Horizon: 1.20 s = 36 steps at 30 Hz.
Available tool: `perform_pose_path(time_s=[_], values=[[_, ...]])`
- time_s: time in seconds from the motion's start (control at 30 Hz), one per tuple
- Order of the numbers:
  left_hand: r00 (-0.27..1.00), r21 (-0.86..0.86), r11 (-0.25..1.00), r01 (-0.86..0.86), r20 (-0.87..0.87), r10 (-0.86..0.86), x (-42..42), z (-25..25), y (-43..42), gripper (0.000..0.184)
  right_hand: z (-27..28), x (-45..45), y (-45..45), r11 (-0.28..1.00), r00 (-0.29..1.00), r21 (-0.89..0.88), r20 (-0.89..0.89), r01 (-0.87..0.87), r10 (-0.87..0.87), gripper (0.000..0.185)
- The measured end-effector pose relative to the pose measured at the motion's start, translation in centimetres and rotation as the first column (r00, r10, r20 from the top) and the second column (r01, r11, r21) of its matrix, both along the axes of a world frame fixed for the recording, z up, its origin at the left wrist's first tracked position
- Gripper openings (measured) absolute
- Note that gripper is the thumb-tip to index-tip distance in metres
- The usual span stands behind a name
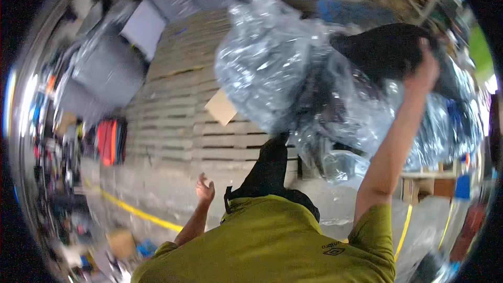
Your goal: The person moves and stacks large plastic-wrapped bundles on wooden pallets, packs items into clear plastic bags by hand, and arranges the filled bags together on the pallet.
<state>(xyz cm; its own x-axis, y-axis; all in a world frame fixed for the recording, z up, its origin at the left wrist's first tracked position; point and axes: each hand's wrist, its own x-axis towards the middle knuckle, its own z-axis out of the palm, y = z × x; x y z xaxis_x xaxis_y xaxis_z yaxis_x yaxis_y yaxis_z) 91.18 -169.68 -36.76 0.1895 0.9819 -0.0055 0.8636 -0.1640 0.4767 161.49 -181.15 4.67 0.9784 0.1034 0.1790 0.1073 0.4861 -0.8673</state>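
Note:
My right hand is stretched out to the upper right, its fingers closed on the edge of a dark, soft-looking black item. What exactly this item is, I cannot make out. It lies over a large heap of clear plastic wrap that shines in the light. Lower down, my left hand hangs in the air with its fingers loosely apart and nothing in it. Wooden pallet slats lie beyond that hand, with a flat piece of tan cardboard on them.
Plastic-wrapped grey bundles stand at the left, near a red and black bag-like item. A yellow line crosses the concrete floor. Cardboard boxes sit on a low shelf at the right. Several wrapped stacks line the back.

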Motion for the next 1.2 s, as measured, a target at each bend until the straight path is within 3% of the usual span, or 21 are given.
perform_pose_path(time_s=[0.03, 0.07, 0.1, 0.13, 0.17, 0.2, 0.23, 0.3, 0.37, 0.43, 0.5, 0.57, 0.67, 0.7, 0.8, 0.87, 0.93, 1.0, 1.07, 1.13, 1.2], values=[[0.997, -0.008, 0.999, 0.047, 0.063, -0.046, -4.1, -1.6, -4.7, 0.062, 1.6, -3.2, -1.6, 0.985, 0.955, -0.159, 0.297, 0.069, -0.019, 0.035], [0.996, -0.102, 0.995, 0.025, -0.083, -0.034, -6.0, -0.1, -9.4, 0.059, 3.1, -6.3, -3.2, 0.950, 0.823, -0.236, 0.567, 0.207, -0.038, 0.037], [0.998, -0.265, 0.964, 0.025, -0.050, -0.039, -9.4, -0.5, -13.6, 0.060, 4.9, -9.2, -4.7, 0.848, 0.592, -0.278, 0.804, 0.451, -0.051, 0.048], [0.986, -0.147, 0.976, 0.162, 0.067, -0.154, -12.6, -2.9, -17.5, 0.062, 4.7, -11.3, -5.6, 0.811, 0.469, -0.214, 0.880, 0.544, -0.082, 0.053], [0.996, -0.354, 0.934, 0.042, 0.089, -0.011, -14.9, -3.9, -21.8, 0.064, 4.5, -13.4, -6.5, 0.765, 0.335, -0.131, 0.935, 0.630, -0.115, 0.058], [0.997, -0.534, 0.843, -0.057, -0.067, 0.024, -15.3, -2.0, -24.6, 0.063, 3.4, -15.1, -7.3, 0.937, 0.639, -0.114, 0.758, 0.329, -0.132, 0.051], [0.996, -0.532, 0.843, -0.086, -0.068, 0.059, -16.8, -3.0, -27.8, 0.061, 2.4, -16.9, -8.1, 0.989, 0.858, 0.128, 0.498, 0.068, -0.123, 0.046], [0.996, -0.403, 0.915, 0.024, -0.072, -0.058, -20.2, -7.2, -33.0, 0.057, -1.5, -20.6, -8.2, 0.914, 0.970, 0.328, 0.115, -0.240, 0.214, 0.045], [0.968, -0.475, 0.864, -0.165, 0.091, 0.235, -19.9, -6.1, -37.2, 0.052, -6.7, -26.1, -6.3, 0.967, 0.957, -0.144, 0.173, -0.210, 0.234, 0.057], [0.865, -0.521, 0.805, -0.284, 0.224, 0.450, -19.7, -5.1, -41.2, 0.048, -6.0, -36.8, -5.4, 0.740, 0.930, -0.568, -0.152, -0.360, 0.336, 0.066], [0.856, -0.551, 0.767, -0.328, 0.170, 0.488, -20.1, -4.2, -43.8, 0.045, -7.3, -44.2, -4.5, 0.525, 0.777, -0.578, -0.391, -0.624, 0.493, 0.068], [0.882, -0.578, 0.735, -0.355, 0.053, 0.468, -21.5, -3.8, -46.9, 0.044, -14.9, -48.3, -5.3, 0.316, 0.523, -0.490, -0.372, -0.812, 0.767, 0.063], [0.774, -0.641, 0.603, -0.475, 0.022, 0.633, -24.1, -1.4, -51.8, 0.049, -14.6, -61.0, -6.3, 0.118, 0.365, -0.398, -0.633, -0.910, 0.682, 0.055], [0.723, -0.644, 0.533, -0.549, -0.047, 0.689, -25.3, -2.8, -54.3, 0.050, -18.8, -63.3, -6.7, -0.029, 0.172, -0.277, -0.671, -0.961, 0.722, 0.043], [0.276, -0.795, 0.312, -0.520, 0.189, 0.942, -28.3, -4.9, -58.9, 0.056, -20.5, -74.6, -9.7, -0.322, -0.106, -0.130, -0.776, -0.938, 0.622, 0.046], [-0.129, -0.934, 0.095, -0.344, 0.147, 0.981, -29.7, 2.5, -57.5, 0.077, -21.6, -81.5, -13.0, -0.575, -0.346, -0.055, -0.750, -0.816, 0.563, 0.038], [-0.495, -0.985, -0.061, -0.164, 0.029, 0.868, -32.1, 3.9, -58.1, 0.092, -19.6, -86.9, -17.3, -0.780, -0.525, -0.049, -0.713, -0.623, 0.465, 0.039], [-0.672, -0.976, -0.188, -0.114, -0.063, 0.738, -34.2, 7.8, -58.5, 0.098, -17.5, -89.9, -20.7, -0.903, -0.669, 0.092, -0.704, -0.420, 0.239, 0.051], [-0.808, -0.933, -0.247, -0.263, 0.073, 0.585, -34.5, 16.8, -57.2, 0.098, -16.7, -92.0, -22.2, -0.960, -0.827, 0.199, -0.559, -0.195, 0.052, 0.056], [-0.613, -0.481, -0.425, -0.766, 0.351, 0.707, -35.8, 11.1, -62.8, 0.075, -15.3, -94.2, -22.7, -0.930, -0.934, 0.360, -0.351, -0.076, -0.059, 0.058], [-0.394, -0.134, -0.372, -0.919, 0.395, 0.830, -37.5, 13.0, -65.2, 0.056, -16.4, -96.4, -21.4, -0.953, -0.956, 0.302, -0.286, -0.031, -0.059, 0.062]])
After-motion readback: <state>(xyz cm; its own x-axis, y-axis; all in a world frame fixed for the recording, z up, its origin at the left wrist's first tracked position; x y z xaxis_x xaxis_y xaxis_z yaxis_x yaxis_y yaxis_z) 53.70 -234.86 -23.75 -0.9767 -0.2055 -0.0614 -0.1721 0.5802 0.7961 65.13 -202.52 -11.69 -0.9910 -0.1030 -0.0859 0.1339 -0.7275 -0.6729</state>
